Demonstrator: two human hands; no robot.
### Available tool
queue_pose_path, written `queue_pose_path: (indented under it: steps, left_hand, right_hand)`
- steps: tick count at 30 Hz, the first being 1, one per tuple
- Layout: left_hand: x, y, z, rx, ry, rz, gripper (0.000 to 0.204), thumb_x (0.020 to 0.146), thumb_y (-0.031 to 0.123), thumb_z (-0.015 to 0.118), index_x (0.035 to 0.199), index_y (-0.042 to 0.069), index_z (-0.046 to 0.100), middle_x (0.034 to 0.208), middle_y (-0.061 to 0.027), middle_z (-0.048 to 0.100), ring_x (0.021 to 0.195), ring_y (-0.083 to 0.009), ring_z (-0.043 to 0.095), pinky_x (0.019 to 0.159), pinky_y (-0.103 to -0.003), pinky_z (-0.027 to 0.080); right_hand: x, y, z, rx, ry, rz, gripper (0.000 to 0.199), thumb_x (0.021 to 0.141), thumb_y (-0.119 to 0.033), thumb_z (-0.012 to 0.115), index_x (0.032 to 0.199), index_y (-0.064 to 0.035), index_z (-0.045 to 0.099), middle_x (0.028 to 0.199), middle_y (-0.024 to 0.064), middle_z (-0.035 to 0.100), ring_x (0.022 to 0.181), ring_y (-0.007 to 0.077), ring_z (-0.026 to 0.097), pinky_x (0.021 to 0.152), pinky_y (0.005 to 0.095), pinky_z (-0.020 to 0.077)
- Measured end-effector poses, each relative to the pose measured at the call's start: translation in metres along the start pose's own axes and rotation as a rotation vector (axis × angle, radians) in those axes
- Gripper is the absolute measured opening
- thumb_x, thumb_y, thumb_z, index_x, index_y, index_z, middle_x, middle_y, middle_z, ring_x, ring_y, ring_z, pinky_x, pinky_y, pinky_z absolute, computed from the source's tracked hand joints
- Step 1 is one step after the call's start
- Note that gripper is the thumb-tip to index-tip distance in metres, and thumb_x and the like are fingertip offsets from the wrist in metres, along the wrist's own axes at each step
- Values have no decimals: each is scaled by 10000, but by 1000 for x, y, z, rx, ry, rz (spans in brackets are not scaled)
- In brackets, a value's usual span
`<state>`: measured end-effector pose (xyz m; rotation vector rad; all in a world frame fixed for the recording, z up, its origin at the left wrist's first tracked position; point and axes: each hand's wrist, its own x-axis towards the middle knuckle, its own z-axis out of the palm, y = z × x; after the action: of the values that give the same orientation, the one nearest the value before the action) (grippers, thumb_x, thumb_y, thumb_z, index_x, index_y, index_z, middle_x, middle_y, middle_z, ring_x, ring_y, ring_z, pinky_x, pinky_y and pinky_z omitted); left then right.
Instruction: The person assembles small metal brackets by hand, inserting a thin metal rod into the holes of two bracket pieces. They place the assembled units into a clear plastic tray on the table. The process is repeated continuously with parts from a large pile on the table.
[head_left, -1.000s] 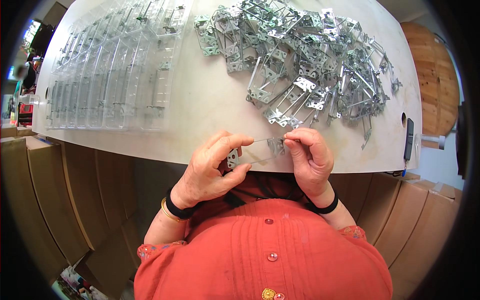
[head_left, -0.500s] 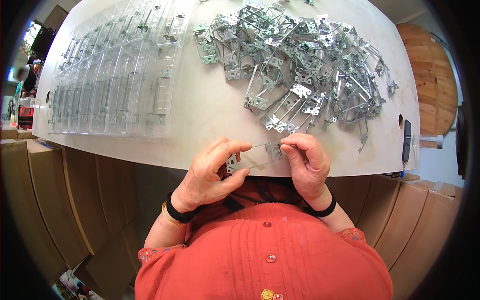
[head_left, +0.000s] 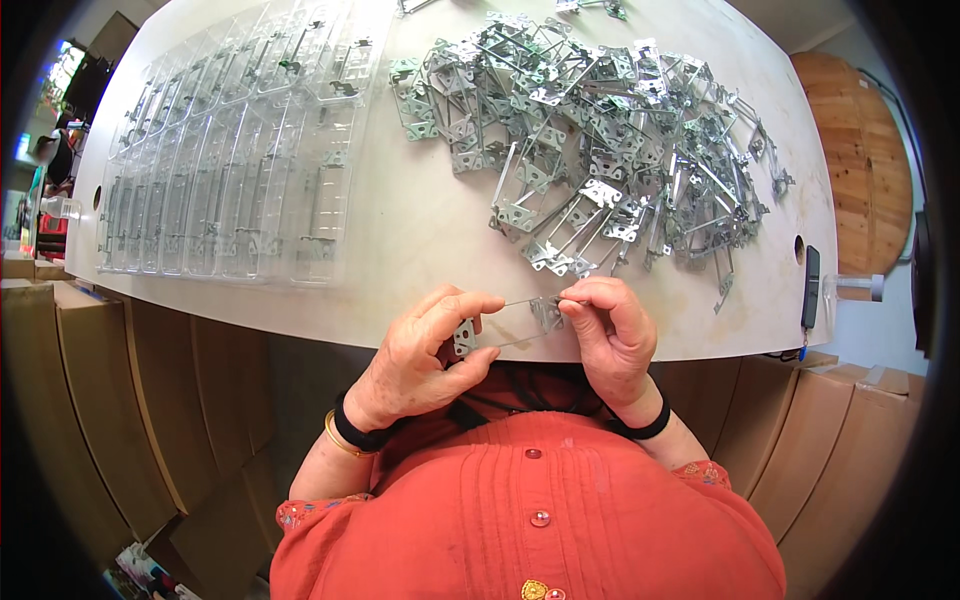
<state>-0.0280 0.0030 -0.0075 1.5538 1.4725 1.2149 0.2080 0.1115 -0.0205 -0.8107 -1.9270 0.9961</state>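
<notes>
Between my hands, over the table's front edge, is a small metal bracket frame, two perforated end plates joined by thin rods. My left hand closes round its left end, thumb and forefinger spread along the two rods; part of that plate shows inside the grip. At the other end, my right hand pinches the right plate's upper corner between thumb and forefinger. The fingertips hide exactly what they press there. Just beyond the hands lies a large tangled pile of similar metal bracket frames.
Clear plastic trays with long compartments, many holding metal pieces, lie on the white table at left. A dark narrow object sits at the right edge. Cardboard boxes stand below on both sides. A round wooden board is at far right.
The view has shifted slightly, showing more of the loose pieces at the far edge. Both hands keep nearly the same hold on the bracket frame.
</notes>
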Motion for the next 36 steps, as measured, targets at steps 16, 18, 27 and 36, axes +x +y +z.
queue_pose_path:
  steps: [16, 18, 27, 36]
  left_hand:
    - [1, -1, 0, -3, 0, 9, 528, 830, -8, 866, 1338, 70, 742, 975, -21, 662, 678, -97, 547, 588, -273, 460]
    - [0, 0, 0, -9, 2, 4, 529, 830, -10, 866, 1338, 72, 744, 975, -19, 661, 677, -94, 546, 586, -270, 458]
    - [0, 1, 0, 4, -8, -14, 527, 829, -12, 868, 1335, 72, 746, 969, -19, 660, 698, -98, 558, 603, -273, 468]
    - [1, 0, -1, -8, -6, 5, 518, 826, -8, 865, 1324, 69, 745, 954, -34, 663, 739, -141, 588, 641, -297, 485]
  right_hand:
    - [1, -1, 0, 2, -4, 2, 153, 1004, 3, 818, 1128, -20, 732, 1034, 98, 750, 876, 180, 712, 762, 297, 578]
    - [-1, 1, 0, 14, -4, 9, 157, 1003, 6, 819, 1131, -20, 732, 1034, 99, 750, 870, 180, 711, 759, 297, 578]
    - [-1, 0, 1, 16, -4, 17, 146, 999, 18, 819, 1099, -17, 719, 1038, 93, 745, 863, 170, 701, 753, 295, 578]
    - [-3, 6, 1, 88, 2, -1, 173, 989, 16, 832, 1106, -15, 709, 1039, 86, 738, 892, 172, 694, 766, 296, 579]
